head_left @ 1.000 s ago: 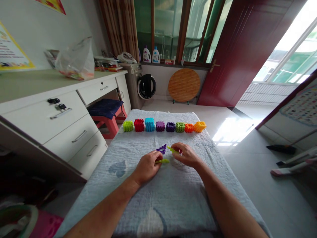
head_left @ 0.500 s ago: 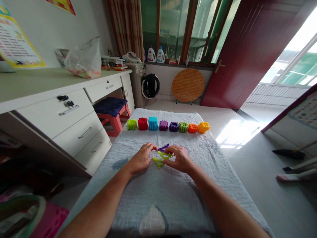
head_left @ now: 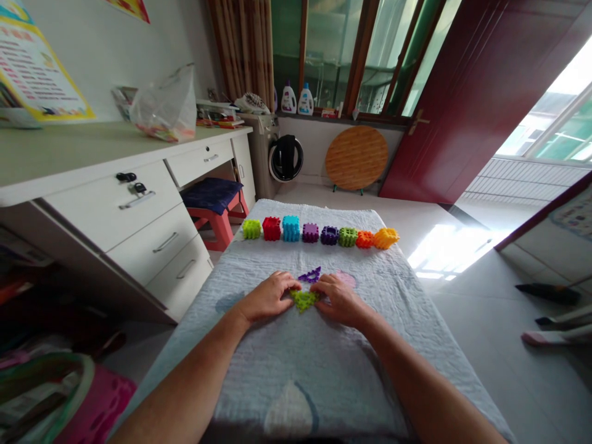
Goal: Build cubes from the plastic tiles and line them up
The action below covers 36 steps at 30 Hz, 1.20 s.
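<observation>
A yellow-green toothed triangular piece (head_left: 304, 300) lies low over the cloth between my hands; I cannot tell whether it is one piece or two laid together. My left hand (head_left: 271, 296) pinches its left corner between thumb and fingers. At its right corner, my right hand (head_left: 341, 298) is closed the same way, fingers bent. Just beyond the fingertips a purple toothed triangular piece (head_left: 311, 275) with an open middle rests on the cloth, touched by neither hand as far as I can see.
Several coloured toothed cubes form a row across the far part of the cloth-covered table (head_left: 296, 370), from a lime cube (head_left: 252, 229) to a yellow one (head_left: 386, 238). A white desk (head_left: 143, 185) and a stool (head_left: 215, 197) stand to the left, a pink basket (head_left: 102, 401) lower left.
Two yellow-green pieces that were apart are now together between my hands. My right hand has moved to their right side, leaving the purple piece more exposed. The view has shifted slightly.
</observation>
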Each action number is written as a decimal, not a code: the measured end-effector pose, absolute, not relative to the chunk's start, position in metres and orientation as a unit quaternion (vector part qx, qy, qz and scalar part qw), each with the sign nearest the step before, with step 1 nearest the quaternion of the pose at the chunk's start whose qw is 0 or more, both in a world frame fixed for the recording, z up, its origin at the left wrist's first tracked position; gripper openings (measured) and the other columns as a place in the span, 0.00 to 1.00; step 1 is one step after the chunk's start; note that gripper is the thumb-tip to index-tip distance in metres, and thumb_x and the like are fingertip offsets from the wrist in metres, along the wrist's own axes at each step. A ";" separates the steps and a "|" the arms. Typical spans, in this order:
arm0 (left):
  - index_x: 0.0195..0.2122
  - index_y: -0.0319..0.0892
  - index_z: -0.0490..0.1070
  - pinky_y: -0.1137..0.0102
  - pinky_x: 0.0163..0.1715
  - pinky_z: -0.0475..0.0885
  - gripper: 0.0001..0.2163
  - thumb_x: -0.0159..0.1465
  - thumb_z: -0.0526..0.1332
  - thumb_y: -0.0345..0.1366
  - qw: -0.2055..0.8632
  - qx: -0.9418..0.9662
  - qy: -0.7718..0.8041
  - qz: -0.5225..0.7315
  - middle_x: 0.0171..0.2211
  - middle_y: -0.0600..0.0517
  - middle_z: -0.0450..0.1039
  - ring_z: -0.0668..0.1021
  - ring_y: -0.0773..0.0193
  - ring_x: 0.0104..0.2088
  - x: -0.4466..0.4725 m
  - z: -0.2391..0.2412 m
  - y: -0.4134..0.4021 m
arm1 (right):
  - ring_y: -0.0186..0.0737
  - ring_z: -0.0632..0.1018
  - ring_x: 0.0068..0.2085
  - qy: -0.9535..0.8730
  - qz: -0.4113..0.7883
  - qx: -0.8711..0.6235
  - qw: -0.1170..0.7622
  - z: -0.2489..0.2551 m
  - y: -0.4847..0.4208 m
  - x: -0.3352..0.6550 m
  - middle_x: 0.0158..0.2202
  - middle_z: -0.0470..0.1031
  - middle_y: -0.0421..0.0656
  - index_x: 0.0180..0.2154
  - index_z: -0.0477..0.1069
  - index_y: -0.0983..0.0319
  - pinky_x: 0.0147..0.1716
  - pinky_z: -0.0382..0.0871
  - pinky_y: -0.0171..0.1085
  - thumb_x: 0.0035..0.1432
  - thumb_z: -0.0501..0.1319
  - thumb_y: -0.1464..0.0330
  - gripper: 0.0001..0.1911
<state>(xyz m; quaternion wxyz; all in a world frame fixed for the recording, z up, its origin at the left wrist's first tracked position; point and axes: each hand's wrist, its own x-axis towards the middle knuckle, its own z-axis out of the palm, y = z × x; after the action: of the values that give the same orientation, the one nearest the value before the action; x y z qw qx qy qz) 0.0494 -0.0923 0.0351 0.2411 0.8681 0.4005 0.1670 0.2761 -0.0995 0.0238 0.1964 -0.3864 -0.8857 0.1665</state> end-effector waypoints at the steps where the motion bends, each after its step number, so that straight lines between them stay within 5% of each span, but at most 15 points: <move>1: 0.43 0.43 0.74 0.68 0.49 0.66 0.14 0.56 0.60 0.27 0.244 0.868 0.399 0.166 0.39 0.51 0.72 0.72 0.60 0.45 0.049 0.035 -0.092 | 0.41 0.70 0.38 -0.886 0.170 -0.384 0.196 0.023 -0.099 0.275 0.36 0.72 0.45 0.39 0.73 0.63 0.40 0.63 0.38 0.52 0.61 0.75 0.11; 21: 0.36 0.45 0.77 0.73 0.39 0.66 0.09 0.58 0.59 0.32 0.271 0.875 0.387 0.109 0.33 0.53 0.74 0.75 0.64 0.36 0.040 0.046 -0.087 | 0.38 0.70 0.36 -0.874 0.204 -0.387 0.212 0.016 -0.095 0.273 0.32 0.72 0.42 0.34 0.74 0.63 0.37 0.61 0.35 0.53 0.62 0.76 0.05; 36: 0.35 0.44 0.77 0.70 0.42 0.68 0.08 0.56 0.60 0.30 0.163 0.873 0.438 0.140 0.34 0.51 0.76 0.76 0.61 0.39 0.029 0.057 -0.090 | 0.35 0.71 0.33 -0.836 0.222 -0.421 0.274 0.018 -0.094 0.284 0.33 0.72 0.42 0.39 0.73 0.63 0.36 0.63 0.35 0.51 0.60 0.77 0.12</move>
<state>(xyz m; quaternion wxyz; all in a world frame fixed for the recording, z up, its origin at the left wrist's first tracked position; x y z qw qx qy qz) 0.0295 -0.0903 0.0573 0.1627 0.8731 0.4378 0.1399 0.2839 -0.0939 0.0176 0.2743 -0.4212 -0.8356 0.2215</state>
